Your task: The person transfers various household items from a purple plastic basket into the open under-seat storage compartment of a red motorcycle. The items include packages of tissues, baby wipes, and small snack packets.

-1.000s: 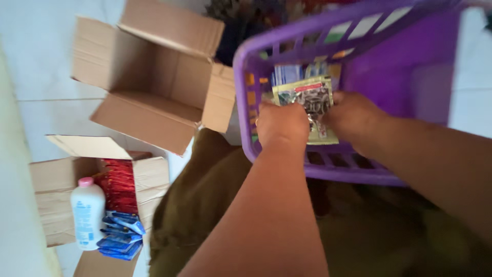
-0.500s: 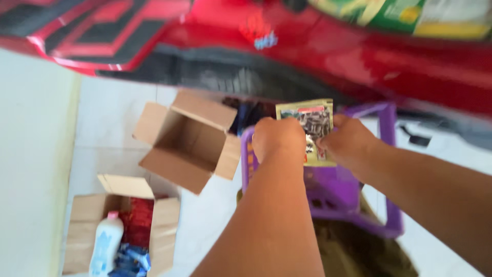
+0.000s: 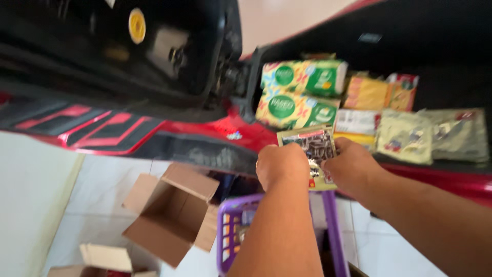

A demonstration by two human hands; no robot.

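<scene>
Two hands pinch one stack of flat packets (image 3: 309, 149): left hand (image 3: 281, 165) on its left edge, right hand (image 3: 351, 166) on its right. It stands upright, just before the red shelf (image 3: 205, 136).

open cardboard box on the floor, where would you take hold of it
By a raised flap or the rim of the open cardboard box, coming from above: it lies tilted with its mouth up and all flaps spread. Both hands are busy with a sachet pack.

A white tiled floor (image 3: 128, 174) lies in daylight beside a pale wall (image 3: 25, 195) on the left.
</scene>
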